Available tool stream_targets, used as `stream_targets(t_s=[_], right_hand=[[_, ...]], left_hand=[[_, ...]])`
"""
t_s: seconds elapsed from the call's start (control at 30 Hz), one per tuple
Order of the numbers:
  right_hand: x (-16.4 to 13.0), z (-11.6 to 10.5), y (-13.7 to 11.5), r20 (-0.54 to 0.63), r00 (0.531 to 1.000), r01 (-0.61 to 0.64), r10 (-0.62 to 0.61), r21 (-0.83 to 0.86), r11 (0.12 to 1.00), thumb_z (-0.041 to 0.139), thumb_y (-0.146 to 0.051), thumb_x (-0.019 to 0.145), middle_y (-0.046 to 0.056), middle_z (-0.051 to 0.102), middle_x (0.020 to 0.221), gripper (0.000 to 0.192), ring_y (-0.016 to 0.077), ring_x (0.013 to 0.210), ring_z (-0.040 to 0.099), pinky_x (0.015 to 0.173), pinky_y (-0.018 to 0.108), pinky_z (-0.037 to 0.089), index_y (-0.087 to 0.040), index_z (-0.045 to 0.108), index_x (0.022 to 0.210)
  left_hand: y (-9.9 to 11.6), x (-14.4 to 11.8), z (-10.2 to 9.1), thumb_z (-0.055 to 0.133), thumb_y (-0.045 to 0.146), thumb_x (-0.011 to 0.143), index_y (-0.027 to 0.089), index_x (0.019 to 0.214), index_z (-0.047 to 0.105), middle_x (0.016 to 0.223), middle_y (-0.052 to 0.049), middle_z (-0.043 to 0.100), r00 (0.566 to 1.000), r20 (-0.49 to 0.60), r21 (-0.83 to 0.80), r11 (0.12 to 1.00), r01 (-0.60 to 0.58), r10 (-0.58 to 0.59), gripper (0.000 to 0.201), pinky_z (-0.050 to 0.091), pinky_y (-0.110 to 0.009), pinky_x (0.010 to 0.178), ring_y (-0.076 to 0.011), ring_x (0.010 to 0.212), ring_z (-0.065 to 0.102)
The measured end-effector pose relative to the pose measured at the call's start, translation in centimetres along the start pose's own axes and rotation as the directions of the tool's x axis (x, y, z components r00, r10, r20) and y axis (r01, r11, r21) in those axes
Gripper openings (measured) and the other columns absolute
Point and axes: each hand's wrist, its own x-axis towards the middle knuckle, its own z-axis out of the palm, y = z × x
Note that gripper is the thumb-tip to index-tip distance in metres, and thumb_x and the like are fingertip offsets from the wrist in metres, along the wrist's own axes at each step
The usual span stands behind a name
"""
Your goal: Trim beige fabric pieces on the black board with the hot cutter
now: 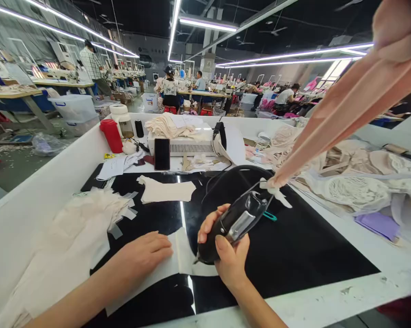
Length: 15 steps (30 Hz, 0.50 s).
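My right hand (228,255) grips a black handheld tool (234,223) with a metal panel, its tip resting on a white paper strip (183,259) that lies on the black work surface (294,255). A black cable loops from the tool across the table. My left hand (142,255) lies flat on the white paper and cream fabric, fingers together, pressing it down. A pink fabric band (342,114) stretches from the tool's top end up to the upper right corner, where part of a hand (398,27) is seen.
Cream fabric pieces (72,237) pile at the left, another piece (166,191) lies ahead. A phone (162,154), a white machine (188,146), a red cup (111,135) stand at the back. Lace garments (359,182) fill the right. White walls rim the table. People work at far tables.
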Motion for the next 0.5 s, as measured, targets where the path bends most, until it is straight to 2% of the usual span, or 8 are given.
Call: stream_targets(t_s=[0.13,0.37,0.5], right_hand=[[0.3,0.1,0.1,0.001,1.000,-0.001,0.001,-0.013,1.000,0.079,-0.040,0.090,-0.003,0.064,0.085,0.039,0.0114,0.063,0.062,0.061,0.027,0.053,-0.029,0.057,0.120],[-0.4,-0.6,-0.5,0.017,1.000,-0.003,0.004,-0.057,0.998,0.076,-0.043,0.091,-0.003,0.063,0.084,0.040,0.0126,0.063,0.060,0.060,0.029,0.052,-0.030,0.056,0.123],[-1.3,-1.7,-1.2,0.004,1.000,0.003,-0.003,-0.078,0.997,0.076,-0.042,0.091,-0.001,0.063,0.086,0.041,0.0132,0.066,0.062,0.061,0.029,0.054,-0.031,0.057,0.126]], left_hand=[[0.0,1.0,0.9,0.043,0.000,0.098,0.019,0.128,0.060,0.123,-0.008,0.070,0.992,-0.087,0.013,0.996,0.089,-0.088,0.040,0.062,-0.035,0.097,-0.0201,0.113,0.069],[0.1,5.0,2.8,0.041,-0.004,0.094,0.016,0.123,0.063,0.120,-0.009,0.071,0.994,-0.102,0.013,0.999,0.035,-0.033,0.041,0.061,-0.036,0.099,-0.0212,0.116,0.069],[-0.4,5.3,3.9,0.040,-0.004,0.091,0.015,0.119,0.064,0.115,-0.009,0.072,0.996,-0.086,0.013,1.000,0.026,-0.025,0.041,0.061,-0.036,0.098,-0.0218,0.112,0.070]])
